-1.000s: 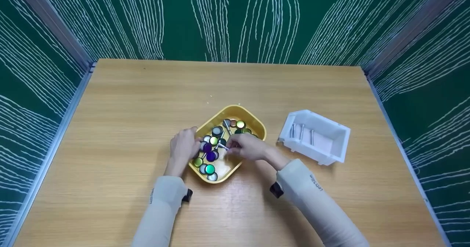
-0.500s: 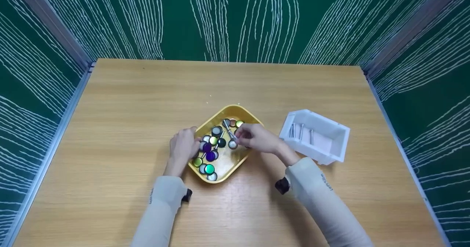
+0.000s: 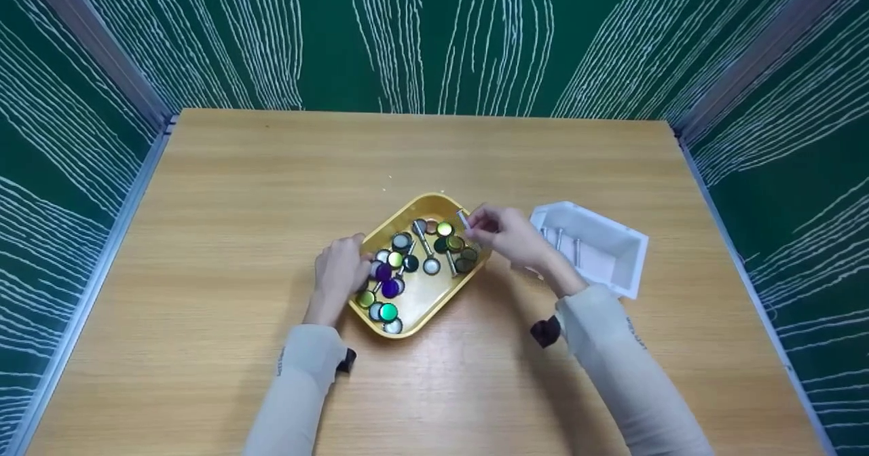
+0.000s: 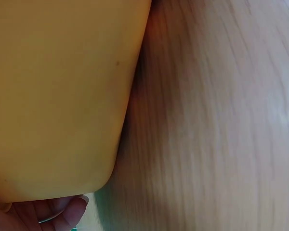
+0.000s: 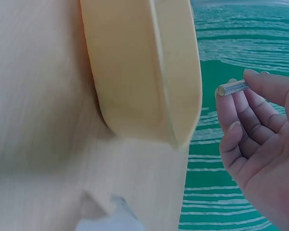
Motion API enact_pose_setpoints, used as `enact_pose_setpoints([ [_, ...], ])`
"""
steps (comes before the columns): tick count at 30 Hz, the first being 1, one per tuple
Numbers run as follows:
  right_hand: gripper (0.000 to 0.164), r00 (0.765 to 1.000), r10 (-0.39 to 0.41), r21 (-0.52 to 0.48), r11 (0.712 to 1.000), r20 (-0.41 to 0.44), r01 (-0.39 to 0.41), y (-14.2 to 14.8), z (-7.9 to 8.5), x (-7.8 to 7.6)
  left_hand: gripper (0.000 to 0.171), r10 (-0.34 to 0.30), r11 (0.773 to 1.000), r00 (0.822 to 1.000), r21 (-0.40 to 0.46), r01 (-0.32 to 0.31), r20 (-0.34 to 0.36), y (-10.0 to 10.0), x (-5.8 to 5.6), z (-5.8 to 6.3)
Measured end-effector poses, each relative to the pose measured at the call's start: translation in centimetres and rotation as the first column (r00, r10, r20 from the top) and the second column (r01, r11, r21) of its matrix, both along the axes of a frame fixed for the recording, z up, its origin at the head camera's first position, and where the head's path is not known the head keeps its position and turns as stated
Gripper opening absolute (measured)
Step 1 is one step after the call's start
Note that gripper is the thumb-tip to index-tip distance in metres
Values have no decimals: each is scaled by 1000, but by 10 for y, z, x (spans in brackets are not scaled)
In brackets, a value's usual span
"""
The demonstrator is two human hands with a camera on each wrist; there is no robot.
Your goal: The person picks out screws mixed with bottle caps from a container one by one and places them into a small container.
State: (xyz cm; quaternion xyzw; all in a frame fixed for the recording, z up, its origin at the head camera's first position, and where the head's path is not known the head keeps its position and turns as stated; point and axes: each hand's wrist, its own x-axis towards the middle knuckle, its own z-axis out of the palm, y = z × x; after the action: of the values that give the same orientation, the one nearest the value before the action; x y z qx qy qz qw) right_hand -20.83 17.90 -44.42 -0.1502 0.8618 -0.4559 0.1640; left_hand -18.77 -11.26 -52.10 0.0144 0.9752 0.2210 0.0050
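My left hand (image 3: 339, 266) grips the left side of a yellow plastic bin (image 3: 417, 301); in the left wrist view its fingertips (image 4: 76, 211) curl at the bin's edge. The bin holds many bottle caps (image 3: 388, 312) in purple, green, yellow and silver, with several metal bolts (image 3: 422, 237) among them. Over the bin's right corner, my right hand (image 3: 506, 235) pinches one bolt (image 3: 464, 220) between thumb and fingers. The right wrist view shows the threaded end of that bolt (image 5: 233, 88) sticking out, raised clear of the bin.
A translucent white bin (image 3: 631, 266) stands to the right of the yellow one, with a few bolts (image 3: 577, 254) inside, partly behind my right hand. Both rest on a wooden table (image 3: 271, 171). Green walls with white streaks (image 3: 339, 35) enclose the table's back and sides.
My right hand has risen out of the yellow bin and moved right toward the white bin, carrying the bolt. My left hand has stayed on the yellow bin.
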Motion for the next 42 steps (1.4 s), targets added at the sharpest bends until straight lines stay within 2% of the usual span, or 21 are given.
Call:
enact_pose_setpoints([
  [4, 19, 998, -29, -1, 1000, -53, 29, 13, 6, -5, 24, -5, 1000, 1000, 7, 5, -6, 0, 0, 0],
  [8, 20, 995, -77, -28, 997, -60, 76, 29, 10, -8, 23, -8, 1000, 1000, 15, 8, -11, 1, -1, 1],
  [14, 23, 985, -170, 6, 985, -42, 170, 54, 16, -9, 26, -8, 1000, 1000, 22, 8, 9, 1, 0, -2],
  [24, 32, 967, -249, 9, 968, -46, 250, 91, 18, -9, 22, 2, 1000, 999, -4, -2, -32, 0, 0, -3],
  [29, 34, 956, -286, 42, 956, -63, 289, 105, 13, -9, 24, 6, 1000, 1000, 0, -6, -23, 0, 0, -2],
  [36, 30, 943, -324, 124, 936, -74, 331, 127, -2, -11, 23, 5, 1000, 1000, 8, -4, -25, 1, 0, -1],
  [42, 25, 940, -340, 223, 917, 9, 330, 143, -15, -8, 24, -5, 1000, 1000, 20, 5, -11, 1, 0, -1],
])
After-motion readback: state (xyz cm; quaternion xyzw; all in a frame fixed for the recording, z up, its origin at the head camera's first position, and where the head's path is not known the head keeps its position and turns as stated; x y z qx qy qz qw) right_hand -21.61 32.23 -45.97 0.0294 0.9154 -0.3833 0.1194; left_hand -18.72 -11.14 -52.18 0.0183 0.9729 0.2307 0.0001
